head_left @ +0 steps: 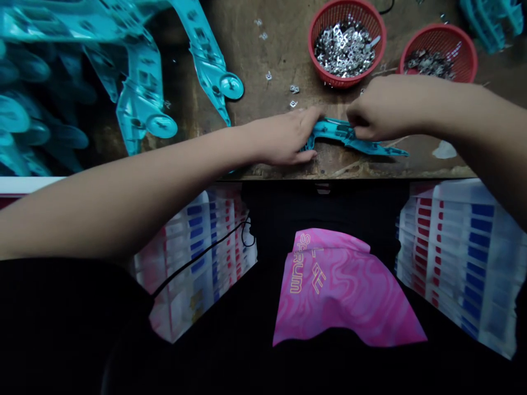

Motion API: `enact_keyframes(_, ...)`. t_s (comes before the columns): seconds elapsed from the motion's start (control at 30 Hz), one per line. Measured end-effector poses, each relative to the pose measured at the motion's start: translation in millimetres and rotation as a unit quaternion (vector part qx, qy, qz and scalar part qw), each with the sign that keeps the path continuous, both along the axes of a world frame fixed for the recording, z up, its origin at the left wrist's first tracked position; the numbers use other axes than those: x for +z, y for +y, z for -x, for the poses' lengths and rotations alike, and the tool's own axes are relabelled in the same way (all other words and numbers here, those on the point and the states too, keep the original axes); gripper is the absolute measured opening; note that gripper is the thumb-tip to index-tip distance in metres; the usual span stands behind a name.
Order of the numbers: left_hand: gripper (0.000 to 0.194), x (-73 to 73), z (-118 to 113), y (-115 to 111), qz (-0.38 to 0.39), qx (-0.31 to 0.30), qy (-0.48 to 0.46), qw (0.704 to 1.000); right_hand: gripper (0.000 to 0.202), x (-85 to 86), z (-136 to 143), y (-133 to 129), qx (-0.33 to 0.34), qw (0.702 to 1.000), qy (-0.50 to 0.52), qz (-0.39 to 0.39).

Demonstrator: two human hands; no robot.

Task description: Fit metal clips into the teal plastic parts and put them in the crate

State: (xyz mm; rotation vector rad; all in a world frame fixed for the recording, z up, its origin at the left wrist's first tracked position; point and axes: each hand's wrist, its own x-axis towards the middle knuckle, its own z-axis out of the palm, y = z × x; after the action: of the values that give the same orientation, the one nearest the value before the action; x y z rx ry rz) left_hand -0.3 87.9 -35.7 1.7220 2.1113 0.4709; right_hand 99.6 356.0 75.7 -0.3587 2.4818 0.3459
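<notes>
Turquoise plastic part [335, 129] lies lengthwise across the surface [247, 82], close to its near edge, with only a narrow bare strip between the two. At the right its pointed end runs free, with a whitish scrap [444, 150] beyond it. On the far side there is open wood up to the larger red basket [348, 79], which is filled with small metal clips [345, 48]. To the left, a few loose clips [269, 75] dot the wood before the heap of other turquoise parts [142, 82] begins; the smaller red basket [467, 57] limits the room far right.

My left fingers [309, 118] are clamped on the left end of the part, thumb on the near side, the others on the far side. My right fingers [363, 132] are curled inward at the middle of the part; their tips are out of sight, so I cannot tell whether they pinch anything.

My left hand hides the part's left end, and my right hand covers some of its middle. My right forearm blocks the near side of the smaller basket. The heap is cut off at the left, and its lower pieces are dark and hard to separate.
</notes>
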Motion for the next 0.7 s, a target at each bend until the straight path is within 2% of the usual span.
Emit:
enact_keyframes(0.13, 0.11, 8.6, -0.7, 3.0, 0.039, -0.024, 0.004, 0.999, 0.033, -2.3, -1.7, -4.7, 0.024, 0.999, -0.006, -0.022)
enact_keyframes(0.27, 0.104, 14.6, -9.6, 7.5, 0.068, -0.027, 0.024, 0.997, 0.034, -1.0, -2.3, -2.5, 0.029, 0.999, 0.002, -0.025)
enact_keyframes(0.53, 0.094, 3.3, -25.8, 15.2, 0.018, 0.005, 0.038, 0.999, 0.032, 5.4, -11.9, -18.5, -0.042, 0.999, 0.017, -0.024)
enact_keyframes(0.7, 0.091, 8.0, -30.0, 15.9, 0.014, 0.011, 0.045, 0.999, 0.034, 7.0, -18.2, -24.9, -0.078, 0.997, 0.012, 0.004)
